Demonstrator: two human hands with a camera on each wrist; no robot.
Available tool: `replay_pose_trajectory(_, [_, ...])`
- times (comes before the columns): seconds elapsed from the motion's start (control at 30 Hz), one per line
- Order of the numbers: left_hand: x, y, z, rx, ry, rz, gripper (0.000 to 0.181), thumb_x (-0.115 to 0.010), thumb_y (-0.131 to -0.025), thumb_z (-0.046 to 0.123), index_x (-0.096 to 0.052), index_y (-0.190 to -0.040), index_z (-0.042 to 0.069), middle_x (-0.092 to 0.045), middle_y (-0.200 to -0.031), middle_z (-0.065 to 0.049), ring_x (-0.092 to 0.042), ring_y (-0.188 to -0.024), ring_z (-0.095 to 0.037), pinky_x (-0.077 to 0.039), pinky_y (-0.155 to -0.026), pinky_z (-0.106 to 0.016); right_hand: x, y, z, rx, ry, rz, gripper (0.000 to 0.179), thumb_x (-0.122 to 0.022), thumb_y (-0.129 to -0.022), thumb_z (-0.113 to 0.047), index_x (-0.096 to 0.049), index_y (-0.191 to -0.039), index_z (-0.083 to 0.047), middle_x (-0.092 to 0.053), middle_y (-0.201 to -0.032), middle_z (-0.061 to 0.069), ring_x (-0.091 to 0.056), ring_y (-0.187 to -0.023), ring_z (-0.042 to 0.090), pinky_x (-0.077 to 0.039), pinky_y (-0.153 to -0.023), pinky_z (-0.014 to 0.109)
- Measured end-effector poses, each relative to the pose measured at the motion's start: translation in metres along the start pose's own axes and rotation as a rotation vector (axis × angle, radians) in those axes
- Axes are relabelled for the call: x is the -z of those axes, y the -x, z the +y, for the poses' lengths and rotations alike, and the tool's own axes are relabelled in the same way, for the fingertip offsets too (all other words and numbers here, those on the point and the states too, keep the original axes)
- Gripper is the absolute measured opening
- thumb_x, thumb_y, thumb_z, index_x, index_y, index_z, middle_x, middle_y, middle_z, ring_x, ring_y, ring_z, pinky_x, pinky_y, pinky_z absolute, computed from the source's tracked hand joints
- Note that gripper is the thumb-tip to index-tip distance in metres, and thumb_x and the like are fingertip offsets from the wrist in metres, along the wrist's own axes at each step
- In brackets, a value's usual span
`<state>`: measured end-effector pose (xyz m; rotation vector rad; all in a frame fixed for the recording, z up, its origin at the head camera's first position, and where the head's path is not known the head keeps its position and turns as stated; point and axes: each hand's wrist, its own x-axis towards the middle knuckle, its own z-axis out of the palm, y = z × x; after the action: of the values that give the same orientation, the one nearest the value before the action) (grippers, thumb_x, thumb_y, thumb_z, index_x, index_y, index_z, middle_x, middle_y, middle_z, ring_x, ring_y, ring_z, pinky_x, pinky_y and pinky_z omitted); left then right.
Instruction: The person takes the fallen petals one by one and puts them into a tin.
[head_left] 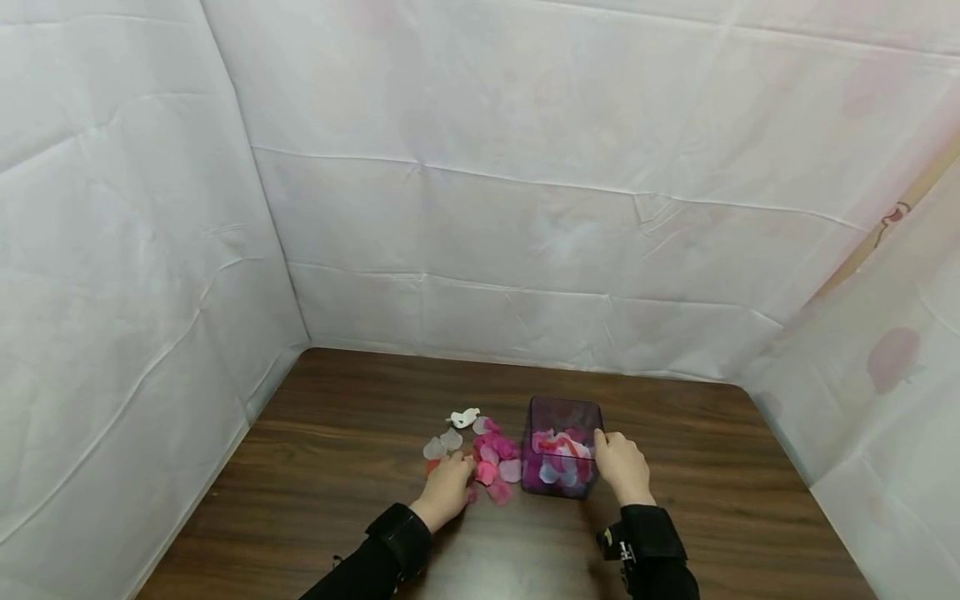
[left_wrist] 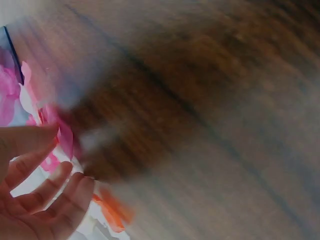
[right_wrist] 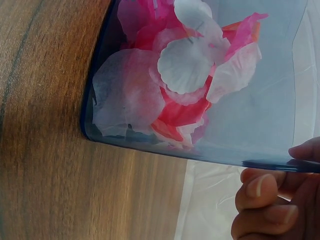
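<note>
A translucent purple box (head_left: 558,483) stands on the table, partly filled with pink, white and red artificial petals (right_wrist: 185,65). My right hand (head_left: 624,468) grips its right wall at the rim, with the thumb on the inner side and curled fingers outside. Left of the box lies a loose spread of pink, white and orange petals (head_left: 487,454). At the near left of that spread is my left hand (head_left: 447,489), pinching a pink petal (left_wrist: 65,140) between thumb and forefinger. An orange petal (left_wrist: 112,212) shows beyond its fingertips.
A small white piece (head_left: 463,417) sits behind the petals. The brown wooden table (head_left: 360,408) is enclosed by white cloth (head_left: 480,233) at the back and both sides. Black bands (head_left: 401,540) circle the wrists.
</note>
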<state>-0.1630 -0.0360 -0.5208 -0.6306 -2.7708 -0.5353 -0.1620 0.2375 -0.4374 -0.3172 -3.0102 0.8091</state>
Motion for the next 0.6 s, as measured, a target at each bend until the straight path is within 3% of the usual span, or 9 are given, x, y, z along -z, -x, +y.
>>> replay_pose_trajectory(0.13, [-0.0042, -0.0003, -0.0055, -0.034, -0.02, 0.051, 0.015, -0.07, -0.065, -0.002, -0.061, -0.07, 0.009, -0.059, -0.072, -0.007, -0.057, -0.065, -0.025, -0.046, -0.056, -0.032, -0.0017, -0.0012, 0.0014, 0.001, -0.003, 0.0, 0.051, -0.031, -0.099, -0.03, -0.059, -0.118, 0.008, -0.058, -0.119, 0.031, -0.055, -0.105, 0.05, -0.046, -0.083, 0.059])
replay_pose_trajectory(0.3, [-0.0043, -0.0034, -0.0102, -0.028, 0.002, 0.055, 0.021, -0.068, -0.066, -0.008, -0.058, -0.06, 0.01, -0.059, -0.062, -0.002, -0.059, -0.061, -0.019, -0.043, -0.053, -0.026, -0.001, -0.0011, 0.0012, 0.014, 0.001, 0.011, 0.05, -0.031, -0.099, -0.03, -0.061, -0.115, 0.007, -0.059, -0.116, 0.031, -0.056, -0.103, 0.051, -0.046, -0.08, 0.059])
replay_pose_trajectory(0.5, [0.0012, -0.0059, -0.0095, 0.037, 0.04, 0.088, 0.017, -0.063, -0.074, -0.006, -0.06, -0.067, 0.009, -0.059, -0.062, -0.001, -0.059, -0.06, -0.017, -0.042, -0.049, -0.026, -0.0005, -0.0003, 0.0008, 0.018, 0.007, 0.006, 0.049, -0.032, -0.099, -0.029, -0.062, -0.114, 0.007, -0.06, -0.115, 0.031, -0.057, -0.102, 0.05, -0.046, -0.08, 0.058])
replay_pose_trajectory(0.6, [0.0046, -0.0076, -0.0092, 0.04, 0.093, 0.115, 0.013, -0.062, -0.077, -0.006, -0.062, -0.075, 0.007, -0.062, -0.069, -0.006, -0.061, -0.064, -0.021, -0.044, -0.05, -0.029, -0.0005, -0.0006, 0.0016, 0.018, 0.0, 0.004, 0.049, -0.031, -0.099, -0.029, -0.062, -0.115, 0.007, -0.06, -0.116, 0.032, -0.056, -0.103, 0.05, -0.046, -0.08, 0.058])
